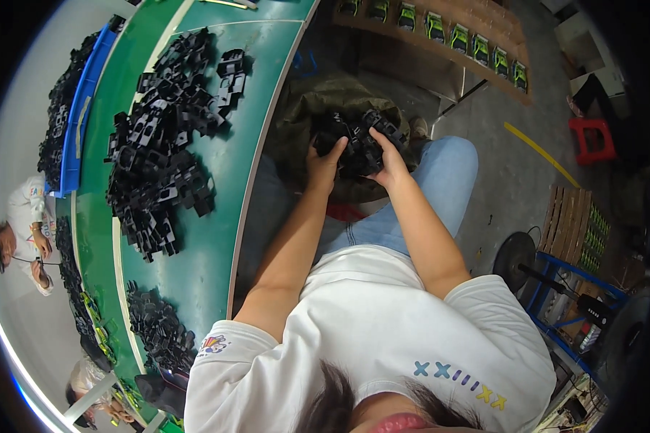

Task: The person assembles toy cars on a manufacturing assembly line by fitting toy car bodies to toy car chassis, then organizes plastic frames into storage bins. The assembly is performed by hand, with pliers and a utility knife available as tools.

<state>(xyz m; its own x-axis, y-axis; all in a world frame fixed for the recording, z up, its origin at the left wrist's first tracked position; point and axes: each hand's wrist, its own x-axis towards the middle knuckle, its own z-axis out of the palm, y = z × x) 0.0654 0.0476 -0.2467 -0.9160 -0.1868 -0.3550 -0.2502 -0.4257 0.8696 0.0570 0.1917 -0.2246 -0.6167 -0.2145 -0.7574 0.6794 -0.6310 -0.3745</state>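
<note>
Between my two hands is a clump of black moulded plastic parts (359, 149), lifted over a dark olive sack (296, 108) in front of my knees. My left hand (325, 163) grips the clump's left side, its thumb on top. On the other side my right hand (391, 160) is closed round the parts, with its thumb along the upper edge. The undersides of the fingers are hidden behind the parts. To my left, a big heap of similar black plastic parts (159, 144) lies on a green table (227, 187).
A second heap of black parts (159, 325) sits nearer on the table. Beyond stands a blue bin (76, 137); a co-worker (32, 224) is at the far left. A cardboard tray (412, 36) of black-and-green items is ahead right. A red stool (591, 141) stands on the floor.
</note>
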